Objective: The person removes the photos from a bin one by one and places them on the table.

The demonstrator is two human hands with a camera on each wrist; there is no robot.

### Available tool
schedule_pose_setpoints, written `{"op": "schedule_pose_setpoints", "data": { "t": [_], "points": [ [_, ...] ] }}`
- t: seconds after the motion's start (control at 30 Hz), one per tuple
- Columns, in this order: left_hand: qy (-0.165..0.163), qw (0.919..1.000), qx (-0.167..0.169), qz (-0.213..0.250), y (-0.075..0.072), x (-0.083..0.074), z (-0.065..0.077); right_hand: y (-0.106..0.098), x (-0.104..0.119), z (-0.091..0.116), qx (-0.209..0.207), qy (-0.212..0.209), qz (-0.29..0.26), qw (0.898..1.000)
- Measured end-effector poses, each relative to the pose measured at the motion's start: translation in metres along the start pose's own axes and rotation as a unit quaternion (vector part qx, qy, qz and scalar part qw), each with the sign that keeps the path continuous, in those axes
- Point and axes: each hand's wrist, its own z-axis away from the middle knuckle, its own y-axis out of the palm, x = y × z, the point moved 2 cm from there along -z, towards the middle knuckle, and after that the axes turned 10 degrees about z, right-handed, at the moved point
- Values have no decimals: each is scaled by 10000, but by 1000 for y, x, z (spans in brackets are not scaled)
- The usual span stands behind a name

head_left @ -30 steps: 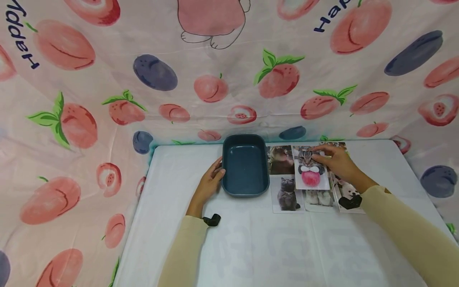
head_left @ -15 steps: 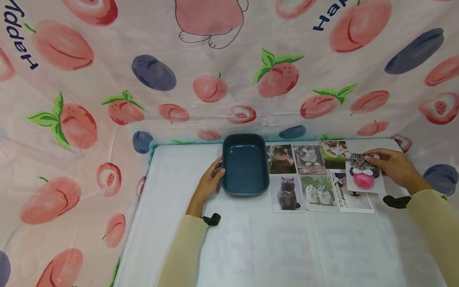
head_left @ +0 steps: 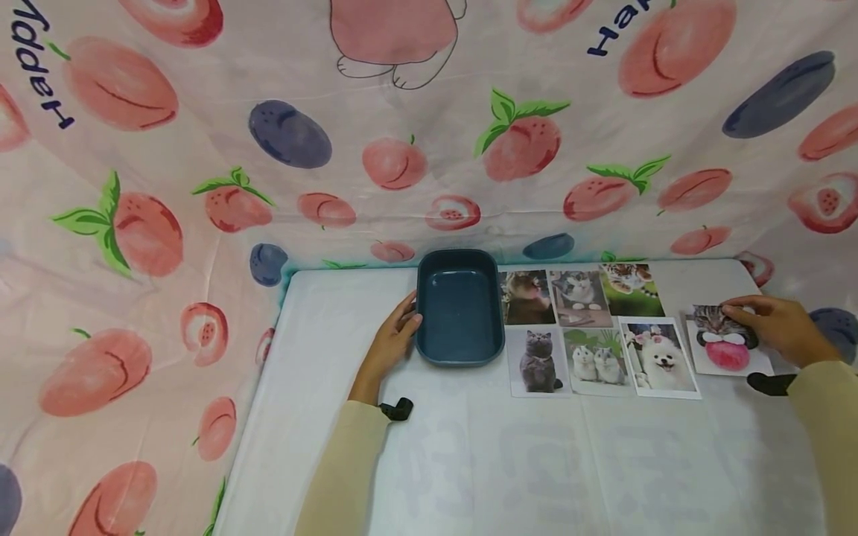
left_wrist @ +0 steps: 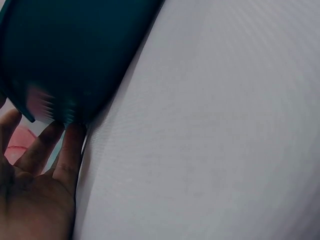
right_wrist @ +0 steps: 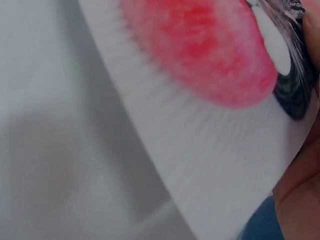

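With fingers nearly straight, my left hand touches the left side of a dark teal rectangular tray. The left wrist view shows its fingertips against the wall of the tray. My right hand pinches the top right of a photo card with a tabby cat and a round pink shape. In the right wrist view a shadow runs along the edge of the card; whether it touches the table cannot be told. Left of it lies a white dog photo card.
Two rows of photo cards lie right of the tray, among them a tiger card, a grey cat card and a card with two small furry animals. A fruit-print cloth hangs behind the white table.
My right hand has carried the tabby cat card rightward from over the other cards to beside the dog card, uncovering those beneath. My left hand and the tray have stayed put.
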Motion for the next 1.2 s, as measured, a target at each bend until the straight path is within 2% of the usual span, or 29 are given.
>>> {"op": "schedule_pose_setpoints", "data": {
  "t": [0.13, 0.33, 0.6, 0.8, 0.87, 1.03, 1.13, 1.2],
  "points": [
    [-21, 10000, -5, -6, 0, 1, 0, 8, -7, 2, 77, 32, 131, 9999],
    [-14, 10000, -5, 4, 2, 0, 0, 16, -7, 2, 148, 93, -30, 9998],
    [-1, 10000, -39, 83, 3, -1, 0, 13, 2, 5, 151, 193, -139, 9996],
    [6, 10000, -23, 55, 3, 0, -1, 13, -3, 1, 74, 459, -339, 9983],
    [8, 10000, -17, 69, 4, 0, -1, 11, -3, 0, -30, 478, -215, 9986],
    [-112, 9999, -12, 90, 3, -4, 0, -4, 12, 5, -448, 138, 652, 9968],
    [-133, 9998, 19, 145, -1, -10, 0, -12, 27, 6, -522, 27, 815, 9953],
    [-38, 9999, -10, 108, -6, -16, 0, -15, 40, 7, -562, -94, 873, 9946]
  ]
}}
